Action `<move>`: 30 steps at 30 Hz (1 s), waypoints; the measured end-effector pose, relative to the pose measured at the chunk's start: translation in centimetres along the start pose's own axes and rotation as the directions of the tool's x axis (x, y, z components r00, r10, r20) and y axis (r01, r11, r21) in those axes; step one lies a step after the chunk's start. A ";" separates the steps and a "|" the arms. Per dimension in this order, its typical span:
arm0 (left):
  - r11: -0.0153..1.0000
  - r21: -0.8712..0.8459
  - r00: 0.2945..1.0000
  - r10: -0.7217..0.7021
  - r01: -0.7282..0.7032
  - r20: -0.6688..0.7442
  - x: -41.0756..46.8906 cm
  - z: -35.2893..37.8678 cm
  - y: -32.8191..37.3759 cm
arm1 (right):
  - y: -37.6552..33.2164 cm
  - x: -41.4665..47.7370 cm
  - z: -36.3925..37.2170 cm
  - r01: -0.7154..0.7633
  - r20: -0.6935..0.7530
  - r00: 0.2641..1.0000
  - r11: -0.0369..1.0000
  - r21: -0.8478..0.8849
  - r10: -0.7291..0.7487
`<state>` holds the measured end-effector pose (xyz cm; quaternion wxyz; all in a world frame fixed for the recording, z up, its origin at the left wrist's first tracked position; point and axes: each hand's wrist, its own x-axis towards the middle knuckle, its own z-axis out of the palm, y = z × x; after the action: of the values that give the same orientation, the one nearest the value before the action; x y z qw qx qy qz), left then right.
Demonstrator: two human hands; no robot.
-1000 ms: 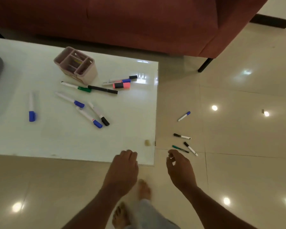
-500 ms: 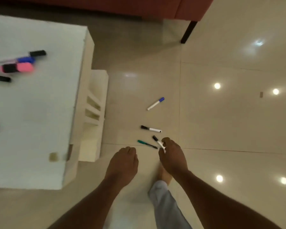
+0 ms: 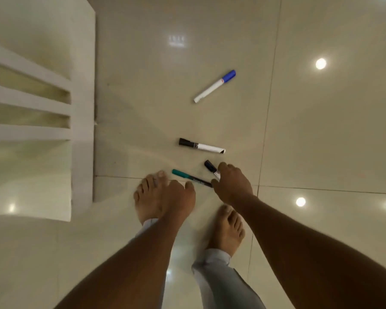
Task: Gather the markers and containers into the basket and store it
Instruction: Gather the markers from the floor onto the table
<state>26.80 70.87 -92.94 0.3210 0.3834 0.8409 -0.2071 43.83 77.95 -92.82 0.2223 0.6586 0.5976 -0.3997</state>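
Note:
Four markers lie on the glossy floor tiles. Farthest away is a blue-capped white marker (image 3: 214, 86), with a black-capped white marker (image 3: 201, 146) closer to me. A green-capped dark marker (image 3: 187, 176) lies just in front of my left hand (image 3: 178, 198), which hangs loosely curled and holds nothing. My right hand (image 3: 232, 184) reaches down to another black-capped marker (image 3: 210, 166). Its thumb and forefinger pinch the white barrel, most of which is hidden under the fingers. No basket or container is in view.
The white table's side with its slatted shelf (image 3: 83, 108) stands on the left. My bare feet (image 3: 147, 192) are planted just behind the markers. Bright reflections of ceiling lights dot the beige floor (image 3: 321, 130).
The view has swung from the tabletop down to the floor and moved closer. My right hand has dropped onto the nearest black-capped marker, and my left hand has followed, lowering beside the green one.

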 end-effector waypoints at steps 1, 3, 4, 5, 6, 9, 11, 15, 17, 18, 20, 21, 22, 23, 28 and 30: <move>1.000 0.002 1.000 0.008 -0.008 -0.023 -0.1 -0.9 1.1 | 0.4 1.0 0.8 0.008 -0.026 1.000 1.000 -0.004 -0.008; 0.977 0.098 0.976 0.175 -0.188 0.133 0.9 -0.5 2.9 | 0.9 2.1 1.9 0.042 -0.109 0.993 0.999 -0.013 -0.043; 0.964 0.100 0.958 0.225 -0.245 0.178 1.9 0.6 3.1 | 1.2 2.4 2.3 0.078 -0.135 0.987 0.996 -0.035 -0.082; 0.986 -0.006 0.958 0.166 -0.169 0.233 3.0 2.1 2.9 | 1.3 2.4 2.4 0.120 -0.142 0.982 0.991 -0.059 -0.127; 0.995 -0.009 0.958 0.096 -0.097 0.270 4.1 3.5 2.7 | 1.5 2.4 2.2 0.151 -0.134 0.978 0.986 -0.065 -0.159; 0.992 -0.074 0.994 -0.102 0.104 0.026 5.5 5.9 2.3 | 1.7 1.8 0.2 0.184 -0.062 0.981 0.982 0.043 -0.182; 0.991 -0.130 0.997 -0.041 0.033 -0.061 2.3 -0.8 5.4 | 1.5 1.6 -2.2 0.206 -0.074 0.977 0.973 0.104 -0.199; 0.870 -0.242 0.901 0.399 -0.430 -0.168 3.1 -5.5 8.9 | -0.4 3.8 -8.0 0.270 -0.206 0.946 0.960 0.071 -0.251; 0.782 -0.033 0.766 0.599 -0.622 -0.232 5.1 -7.1 9.9 | -2.0 6.5 -10.7 0.300 -0.266 0.918 0.954 -0.027 -0.296; 0.710 0.100 0.679 0.698 -0.697 -0.227 6.0 -7.8 10.3 | -2.9 8.2 -11.9 0.305 -0.282 0.908 0.950 -0.069 -0.312; 0.578 0.242 0.564 0.815 -0.780 -0.130 8.1 -8.1 10.9 | -4.5 11.7 -13.9 0.301 -0.281 0.901 0.942 -0.148 -0.332; 0.533 0.300 0.545 0.837 -0.791 -0.050 9.0 -8.0 11.0 | -5.3 13.3 -14.6 0.294 -0.264 0.902 0.935 -0.200 -0.341; 0.506 0.338 0.539 0.842 -0.794 0.007 9.6 -7.9 11.1 | -5.8 14.5 -15.1 0.287 -0.234 0.908 0.923 -0.255 -0.347; 0.490 0.369 0.542 0.839 -0.790 0.046 10.0 -7.7 11.1 | -6.2 15.6 -15.3 0.278 -0.203 0.916 0.912 -0.302 -0.346; 0.389 0.409 0.480 0.865 -0.825 0.146 9.7 -6.5 9.0 | -5.5 16.0 -13.7 0.150 -0.191 0.953 0.913 -0.379 -0.236; 0.416 0.404 0.516 0.839 -0.815 0.176 9.1 -6.4 8.0 | -4.1 14.7 -12.9 0.129 -0.178 0.964 0.929 -0.347 -0.200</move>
<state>26.09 84.29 -95.56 0.2635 0.8133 0.4808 -0.1951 42.75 97.62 -96.16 0.2315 0.5973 0.7298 -0.2387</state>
